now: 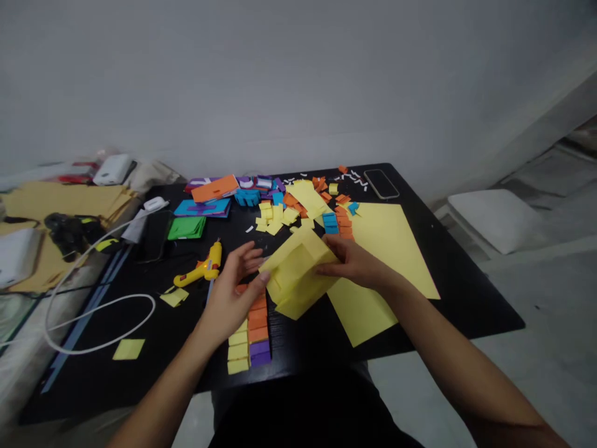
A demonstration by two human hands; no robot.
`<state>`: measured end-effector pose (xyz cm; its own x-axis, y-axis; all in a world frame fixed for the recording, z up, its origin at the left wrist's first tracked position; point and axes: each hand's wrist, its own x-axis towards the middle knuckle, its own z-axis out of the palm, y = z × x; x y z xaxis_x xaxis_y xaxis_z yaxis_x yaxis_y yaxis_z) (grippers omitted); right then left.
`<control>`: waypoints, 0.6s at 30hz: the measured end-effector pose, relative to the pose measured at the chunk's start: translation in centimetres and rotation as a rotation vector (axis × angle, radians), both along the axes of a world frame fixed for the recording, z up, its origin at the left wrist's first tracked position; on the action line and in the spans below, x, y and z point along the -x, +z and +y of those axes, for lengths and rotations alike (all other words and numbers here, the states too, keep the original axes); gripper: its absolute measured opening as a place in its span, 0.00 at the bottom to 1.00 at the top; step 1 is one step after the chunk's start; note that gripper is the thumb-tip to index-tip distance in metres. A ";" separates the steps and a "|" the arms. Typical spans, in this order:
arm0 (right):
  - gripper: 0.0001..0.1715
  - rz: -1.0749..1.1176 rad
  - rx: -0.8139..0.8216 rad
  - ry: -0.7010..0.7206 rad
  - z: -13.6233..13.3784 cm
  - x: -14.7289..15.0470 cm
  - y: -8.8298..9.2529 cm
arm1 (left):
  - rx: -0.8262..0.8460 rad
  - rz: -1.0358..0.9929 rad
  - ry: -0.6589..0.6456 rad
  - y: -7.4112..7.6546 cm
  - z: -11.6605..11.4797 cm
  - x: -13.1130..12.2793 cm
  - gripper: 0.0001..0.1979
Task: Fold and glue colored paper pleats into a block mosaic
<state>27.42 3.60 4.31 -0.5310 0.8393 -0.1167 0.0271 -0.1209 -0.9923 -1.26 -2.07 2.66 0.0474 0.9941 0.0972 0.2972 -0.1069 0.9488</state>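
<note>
My right hand (347, 261) grips a folded yellow paper box (298, 280) by its right side, thumb in front and fingers behind. The box is tilted above the table, with an opening facing me. My left hand (237, 280) is beside its left edge, fingers spread and the thumb tip at the paper. Below the left hand lie rows of small folded paper pieces (258, 320) in orange, yellow and purple. A large yellow paper sheet (387, 261) lies under and beyond my right forearm.
A yellow hot glue gun (203, 266) lies left of my left hand, near a looped white cable (100, 305). Cut paper pieces (275, 214) and colored stacks (186, 228) cover the back. A phone (381, 184) lies far right; a white stool (482, 218) stands beyond the table (471, 305).
</note>
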 end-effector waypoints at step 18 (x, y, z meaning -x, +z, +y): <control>0.25 0.260 0.025 -0.120 2.1 3.5 -4.2 | 0.080 -0.054 0.019 0.5 4.0 0.4 0.21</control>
